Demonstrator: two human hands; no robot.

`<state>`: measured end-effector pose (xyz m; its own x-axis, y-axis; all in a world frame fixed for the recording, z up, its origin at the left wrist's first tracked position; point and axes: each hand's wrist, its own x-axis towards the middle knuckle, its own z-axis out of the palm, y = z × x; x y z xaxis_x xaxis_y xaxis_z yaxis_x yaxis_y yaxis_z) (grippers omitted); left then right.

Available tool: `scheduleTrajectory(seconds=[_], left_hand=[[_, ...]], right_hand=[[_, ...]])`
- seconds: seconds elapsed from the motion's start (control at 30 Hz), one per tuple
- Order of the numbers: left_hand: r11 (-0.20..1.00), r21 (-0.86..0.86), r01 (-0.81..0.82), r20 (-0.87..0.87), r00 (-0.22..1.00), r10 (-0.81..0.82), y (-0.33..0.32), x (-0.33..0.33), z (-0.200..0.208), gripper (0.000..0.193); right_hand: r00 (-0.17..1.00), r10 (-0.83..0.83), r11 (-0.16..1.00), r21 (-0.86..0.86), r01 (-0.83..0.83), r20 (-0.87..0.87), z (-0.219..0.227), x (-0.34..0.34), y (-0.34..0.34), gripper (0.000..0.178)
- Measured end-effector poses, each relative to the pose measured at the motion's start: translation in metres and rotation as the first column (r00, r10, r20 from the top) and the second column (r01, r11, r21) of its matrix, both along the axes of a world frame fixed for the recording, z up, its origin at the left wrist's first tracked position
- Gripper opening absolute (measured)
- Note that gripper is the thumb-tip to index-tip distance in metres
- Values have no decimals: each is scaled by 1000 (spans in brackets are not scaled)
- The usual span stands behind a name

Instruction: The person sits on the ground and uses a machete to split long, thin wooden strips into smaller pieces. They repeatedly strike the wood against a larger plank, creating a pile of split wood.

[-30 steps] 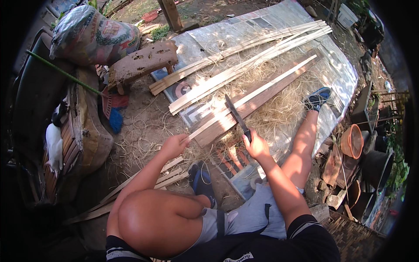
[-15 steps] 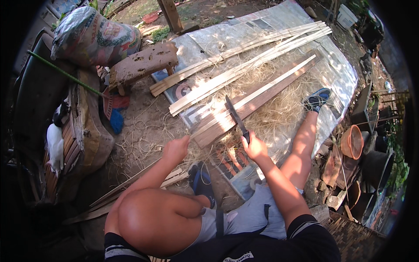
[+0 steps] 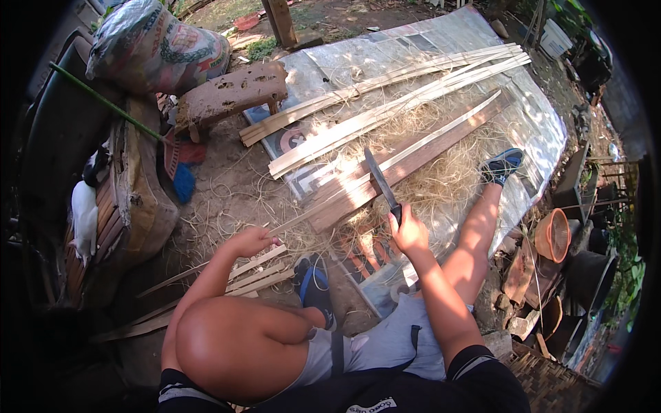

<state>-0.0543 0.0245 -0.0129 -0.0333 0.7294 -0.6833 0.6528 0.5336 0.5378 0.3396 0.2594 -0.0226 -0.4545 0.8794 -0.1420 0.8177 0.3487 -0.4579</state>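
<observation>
My left hand (image 3: 251,242) is closed on the near end of a long, thin pale strip of split wood or bamboo (image 3: 430,138). The strip runs away to the right along a dark brown board (image 3: 441,160), its far end curving slightly. My right hand (image 3: 411,232) grips the handle of a knife (image 3: 381,177). Its long dark blade lies across the strip over the board, pointing away from me and to the left. Curly pale shavings (image 3: 434,189) are heaped beside the board.
Bundles of pale strips (image 3: 399,100) lie on a printed sheet (image 3: 537,96) beyond the board. More strips (image 3: 258,279) rest by my left foot. A low worn wooden bench (image 3: 234,96), a stuffed sack (image 3: 155,48) and a white-and-black cat (image 3: 85,217) are at left; an orange pot (image 3: 552,234) sits right.
My left hand has drawn back toward me and to the left, pulling the strip along the board under the blade. The knife remains in my right hand, nearly in place.
</observation>
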Motion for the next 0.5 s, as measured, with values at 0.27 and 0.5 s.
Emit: scheduleTrajectory(seconds=[0.27, 0.5], left_hand=[[989, 141, 33, -245, 969, 3, 46, 59, 24, 37], [984, 179, 19, -311, 950, 38, 35, 72, 30, 37]], right_hand=[[980, 181, 982, 30, -184, 81, 18, -10, -29, 47], [932, 345, 930, 95, -356, 112, 35, -11, -19, 50]])
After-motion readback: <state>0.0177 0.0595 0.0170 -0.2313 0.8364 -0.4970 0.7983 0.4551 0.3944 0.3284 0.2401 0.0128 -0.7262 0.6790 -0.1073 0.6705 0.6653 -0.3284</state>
